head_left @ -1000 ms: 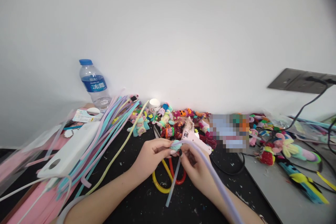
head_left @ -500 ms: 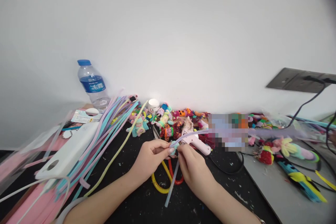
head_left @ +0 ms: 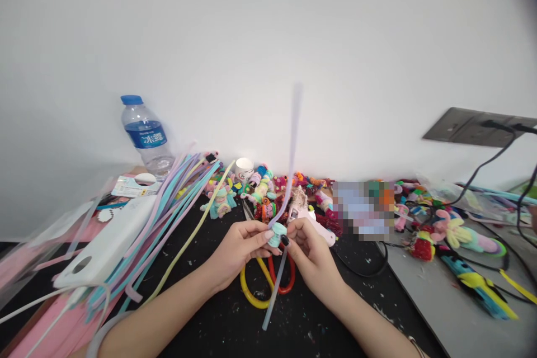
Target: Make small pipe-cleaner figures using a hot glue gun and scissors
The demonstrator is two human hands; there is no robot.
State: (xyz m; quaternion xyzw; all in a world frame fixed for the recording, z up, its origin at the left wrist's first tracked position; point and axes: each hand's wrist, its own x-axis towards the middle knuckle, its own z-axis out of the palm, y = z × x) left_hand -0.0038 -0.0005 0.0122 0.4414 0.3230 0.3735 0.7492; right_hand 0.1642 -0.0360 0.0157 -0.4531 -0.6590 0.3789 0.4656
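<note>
The mint coil (head_left: pixel 276 235) is pinched in the fingers of the left hand (head_left: pixel 232 251); it is touched by the right hand's (head_left: pixel 314 260) thumb, but whether it is gripped there cannot be told. Its turns could be loosened by a slackened pinch. Beneath the fingers, the scissors (head_left: pixel 247 291) and glue stick (head_left: pixel 272 299) could be nudged by a lowered hand. Beyond the fingers, the upright lilac pipe cleaner (head_left: pixel 291 179) could be snagged, if swung low, on the glue gun (head_left: pixel 322 230).
</note>
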